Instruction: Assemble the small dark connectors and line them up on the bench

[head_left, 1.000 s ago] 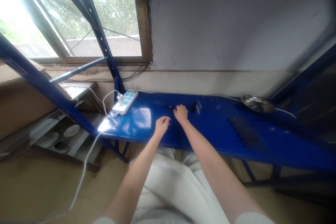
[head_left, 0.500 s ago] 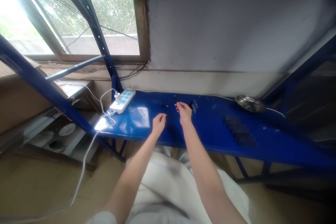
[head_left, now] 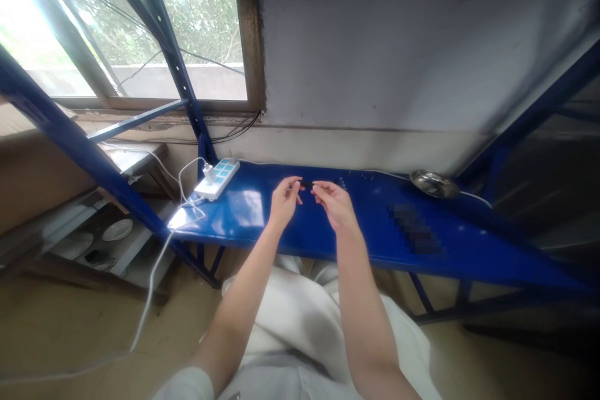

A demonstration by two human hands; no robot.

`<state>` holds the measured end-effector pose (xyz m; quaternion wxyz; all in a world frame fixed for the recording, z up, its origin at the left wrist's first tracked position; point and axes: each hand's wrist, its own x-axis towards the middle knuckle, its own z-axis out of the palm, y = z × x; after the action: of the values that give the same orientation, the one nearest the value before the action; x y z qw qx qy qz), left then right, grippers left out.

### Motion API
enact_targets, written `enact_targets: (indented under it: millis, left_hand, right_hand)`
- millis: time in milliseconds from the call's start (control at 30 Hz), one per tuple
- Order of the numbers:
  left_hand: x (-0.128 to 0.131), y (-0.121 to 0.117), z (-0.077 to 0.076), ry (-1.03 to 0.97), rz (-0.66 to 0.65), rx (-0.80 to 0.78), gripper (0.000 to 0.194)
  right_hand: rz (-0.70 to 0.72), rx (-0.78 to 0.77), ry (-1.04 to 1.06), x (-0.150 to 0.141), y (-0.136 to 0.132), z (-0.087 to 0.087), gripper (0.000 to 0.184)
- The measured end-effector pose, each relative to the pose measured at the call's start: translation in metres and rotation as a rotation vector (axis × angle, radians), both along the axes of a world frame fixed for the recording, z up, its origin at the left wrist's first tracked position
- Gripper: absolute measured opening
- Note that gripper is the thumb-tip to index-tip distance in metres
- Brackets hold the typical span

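A short black stick-shaped piece [head_left: 307,185] spans the small gap between my two hands, held level above the table. Its exact kind is too small to tell. My left hand [head_left: 285,201] pinches its left end with thumb and fingers. From the other side my right hand [head_left: 334,201] grips the right end in a pinch. Whether this is one piece or two meeting end to end, I cannot tell. Just behind my right hand, some small clear pieces [head_left: 342,183] lie partly hidden on the blue table [head_left: 319,240].
A white power strip [head_left: 218,179] with a plugged-in charger sits at the table's left end, its white cable trailing off the edge. Toward the right are a shiny metal bowl [head_left: 434,184] and a blurred-out dark object [head_left: 415,229]. Tiny slim bits [head_left: 366,176] lie near the wall.
My right hand lifted a black piece off the table and brought it level. My left hand rose and closed beside it. The other black piece on the table no longer shows separately.
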<state>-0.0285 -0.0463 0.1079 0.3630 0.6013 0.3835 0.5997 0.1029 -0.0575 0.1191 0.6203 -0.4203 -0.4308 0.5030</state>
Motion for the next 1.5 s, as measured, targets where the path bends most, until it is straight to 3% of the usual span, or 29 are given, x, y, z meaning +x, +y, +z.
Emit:
enact_targets:
  millis: [267, 500, 833, 1067, 1267, 1500]
  left_hand:
    - [-0.002, 0.002, -0.006, 0.077, -0.015, 0.002, 0.029]
    - [-0.004, 0.002, 0.001, 0.211, 0.049, 0.024, 0.036]
    - [-0.003, 0.005, 0.011, -0.157, -0.103, -0.391, 0.042]
    - [-0.007, -0.004, 0.005, -0.289, -0.352, -0.314, 0.056]
    - [0.001, -0.001, -0.006, -0.392, -0.281, -0.278, 0.042]
    - [0.004, -0.001, 0.0, -0.349, -0.119, -0.249, 0.036]
  right_hand:
    - [-0.062, 0.092, -0.09, -0.006, -0.007, 0.004, 0.028]
    - [-0.084, 0.115, -0.123, -0.007, -0.009, 0.006, 0.029]
    - [-0.1, 0.128, -0.171, -0.007, -0.009, 0.002, 0.031]
    - [-0.126, 0.143, -0.125, -0.005, -0.01, 0.005, 0.031]
    - [-0.094, 0.148, -0.074, -0.007, -0.01, 0.005, 0.028]
    - [0.02, 0.107, -0.188, -0.002, -0.011, 0.004, 0.033]
